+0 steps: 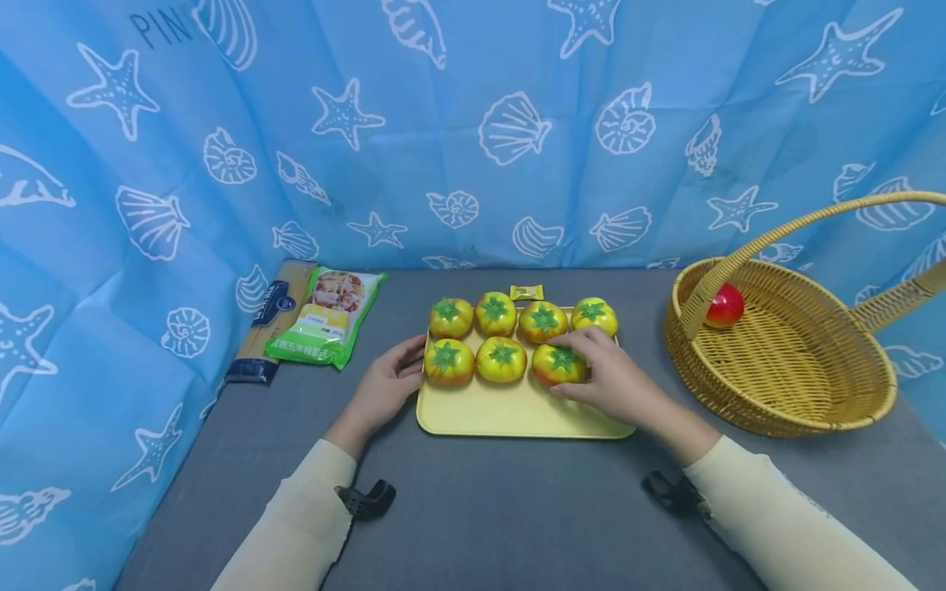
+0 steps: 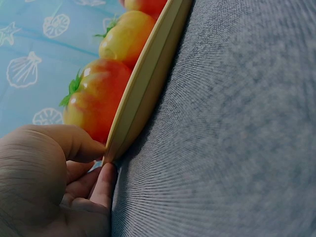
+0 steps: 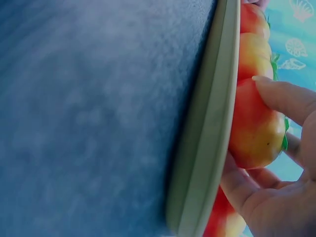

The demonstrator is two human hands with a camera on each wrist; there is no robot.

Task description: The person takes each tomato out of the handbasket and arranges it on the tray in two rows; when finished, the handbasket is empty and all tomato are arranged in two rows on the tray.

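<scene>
Soft, even light fills the head view, bright and without glare; only faint shadows lie on the tabletop [image 1: 517, 509] under the hands and forearms. The wide lens bends the edges: the curtain [image 1: 111, 246] far left of the hands bows outward. Focus is fair at the centre. Both wrist views are dimmer and bluish. In the right wrist view the tabletop is smeared out of focus, and the tray rim [image 3: 210, 128] looks soft. The left wrist view shows the cloth weave more sharply.

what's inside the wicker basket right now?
One red ball-like thing lies against the far-left inside wall of the basket, partly behind the handle. The woven floor shows otherwise; the part under the near rim is hidden.
</scene>
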